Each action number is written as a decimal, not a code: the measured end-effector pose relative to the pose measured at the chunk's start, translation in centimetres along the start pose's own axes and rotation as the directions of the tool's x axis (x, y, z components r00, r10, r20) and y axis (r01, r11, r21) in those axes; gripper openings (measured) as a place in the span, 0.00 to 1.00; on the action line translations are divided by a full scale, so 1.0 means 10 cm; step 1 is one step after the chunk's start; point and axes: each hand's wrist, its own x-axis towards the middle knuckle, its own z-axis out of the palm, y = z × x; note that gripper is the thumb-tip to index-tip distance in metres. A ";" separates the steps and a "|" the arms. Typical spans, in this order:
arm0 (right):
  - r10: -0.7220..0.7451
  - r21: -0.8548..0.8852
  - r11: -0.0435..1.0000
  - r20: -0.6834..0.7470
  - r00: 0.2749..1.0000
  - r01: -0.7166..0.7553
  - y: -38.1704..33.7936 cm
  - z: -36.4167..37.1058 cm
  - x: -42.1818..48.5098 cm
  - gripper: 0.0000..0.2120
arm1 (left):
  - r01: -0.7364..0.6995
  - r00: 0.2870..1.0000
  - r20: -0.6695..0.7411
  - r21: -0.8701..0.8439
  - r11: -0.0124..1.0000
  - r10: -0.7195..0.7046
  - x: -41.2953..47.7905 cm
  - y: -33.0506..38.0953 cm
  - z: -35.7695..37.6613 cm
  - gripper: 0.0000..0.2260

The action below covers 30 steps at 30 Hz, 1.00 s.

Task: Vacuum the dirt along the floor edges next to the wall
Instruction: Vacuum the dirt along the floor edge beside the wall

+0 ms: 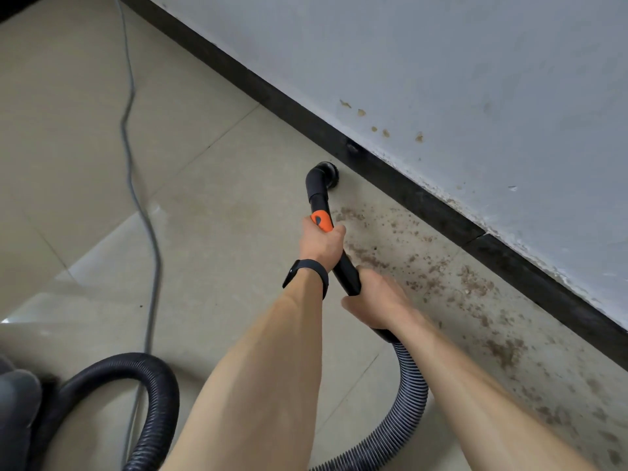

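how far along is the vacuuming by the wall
Done: the floor edge beyond the brush nozzle looks clean. In hand: the left hand and right hand hold the wand, nozzle at the black skirting. Left: brown dirt along the edge from the nozzle back toward the person.

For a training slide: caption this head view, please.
Left hand and right hand grip the vacuum wand, brush nozzle at the black baseboard, brown dirt beside the wand.

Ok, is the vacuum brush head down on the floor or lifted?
Down, apparently: the brush head touches the tile beside the baseboard.
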 end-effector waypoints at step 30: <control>0.085 -0.029 0.996 -0.002 0.996 -0.085 -0.46 0.29 -0.08 0.09 | -0.135 0.989 -0.045 0.129 0.982 0.142 0.02 -0.22 -0.52 0.10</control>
